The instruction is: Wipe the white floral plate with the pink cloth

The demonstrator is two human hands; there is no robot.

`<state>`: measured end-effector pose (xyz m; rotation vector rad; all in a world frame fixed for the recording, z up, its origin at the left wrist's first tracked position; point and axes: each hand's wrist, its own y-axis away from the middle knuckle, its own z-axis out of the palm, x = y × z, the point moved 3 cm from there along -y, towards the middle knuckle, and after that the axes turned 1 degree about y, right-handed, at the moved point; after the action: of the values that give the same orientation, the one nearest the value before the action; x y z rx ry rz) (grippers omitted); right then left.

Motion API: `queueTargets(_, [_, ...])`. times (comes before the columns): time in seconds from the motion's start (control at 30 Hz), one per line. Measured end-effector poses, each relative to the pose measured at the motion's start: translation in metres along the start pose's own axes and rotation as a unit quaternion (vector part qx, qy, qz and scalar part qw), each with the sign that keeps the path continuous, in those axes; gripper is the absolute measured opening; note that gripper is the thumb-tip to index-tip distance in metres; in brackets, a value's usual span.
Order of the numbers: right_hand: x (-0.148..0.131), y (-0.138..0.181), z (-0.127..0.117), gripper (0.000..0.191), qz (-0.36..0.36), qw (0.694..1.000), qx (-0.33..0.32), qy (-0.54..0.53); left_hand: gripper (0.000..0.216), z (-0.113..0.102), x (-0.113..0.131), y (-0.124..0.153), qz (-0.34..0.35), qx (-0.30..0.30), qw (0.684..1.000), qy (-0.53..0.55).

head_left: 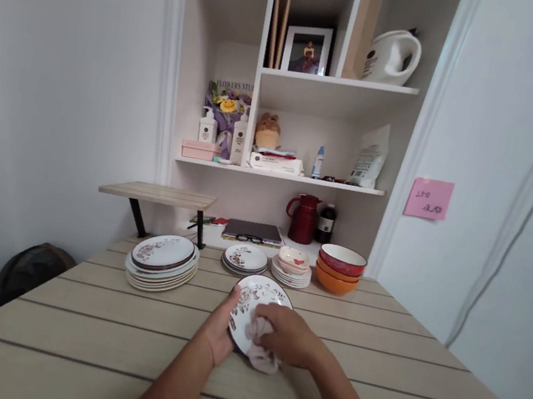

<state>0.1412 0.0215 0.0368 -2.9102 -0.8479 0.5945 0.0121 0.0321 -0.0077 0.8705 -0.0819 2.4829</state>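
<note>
A white plate [258,296] with a dark floral pattern is tilted up above the wooden table [98,335]. My left hand [219,330] grips its left rim, thumb on the face. Pressed against the plate's face is a pale pink cloth [260,350], bunched under my right hand [288,334], whose fingers are closed on it.
Behind the plate stand a stack of large plates [163,261], a stack of small plates [246,258], small dishes on plates [292,266] and stacked red and orange bowls [340,268]. A low wooden riser [158,194], red jug [302,219] and shelves fill the back.
</note>
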Motion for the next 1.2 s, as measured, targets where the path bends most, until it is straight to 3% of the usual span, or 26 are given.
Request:
queueTargets(0.17, [-0.019, -0.021, 0.007, 0.036, -0.015, 0.990, 0.136, -0.026, 0.060, 0.002, 0.002, 0.001, 0.013, 0.029, 0.999, -0.010])
queueTargets(0.3, [0.002, -0.026, -0.005, 0.043, 0.073, 0.979, 0.189, -0.004, 0.057, 0.008, 0.001, 0.002, 0.028, 0.013, 1.000, -0.005])
queueTargets(0.37, [0.015, -0.022, -0.012, 0.043, 0.105, 0.979, 0.173, 0.010, 0.057, 0.009, 0.000, 0.003, 0.026, 0.005, 1.000, -0.002])
queueTargets(0.47, [0.025, -0.012, -0.017, 0.036, 0.093, 0.990, 0.107, 0.019, 0.060, 0.007, 0.000, 0.004, 0.026, 0.005, 1.000, 0.005])
queueTargets(0.63, [0.011, 0.004, -0.007, 0.028, 0.034, 0.999, -0.001, 0.008, 0.062, 0.003, 0.003, 0.004, 0.024, -0.006, 1.000, 0.017])
queueTargets(0.7, [-0.005, 0.002, 0.000, 0.029, 0.007, 1.000, 0.006, -0.010, 0.062, 0.003, 0.004, 0.004, 0.011, -0.008, 1.000, 0.015])
queueTargets(0.83, [-0.025, -0.013, 0.008, 0.034, -0.014, 0.995, 0.092, -0.041, 0.062, 0.003, 0.003, 0.003, 0.002, 0.030, 1.000, -0.004])
queueTargets(1.03, [0.010, -0.019, -0.009, 0.038, 0.094, 0.975, 0.203, -0.012, 0.059, 0.009, 0.003, 0.002, 0.035, 0.005, 0.999, 0.004])
queueTargets(1.1, [0.020, -0.013, -0.014, 0.034, 0.109, 0.979, 0.174, 0.005, 0.058, 0.010, 0.003, 0.002, 0.031, -0.009, 0.999, 0.009])
queueTargets(1.2, [0.020, -0.003, -0.014, 0.028, 0.093, 0.993, 0.074, 0.024, 0.058, 0.008, 0.003, 0.002, 0.029, -0.009, 0.999, 0.013])
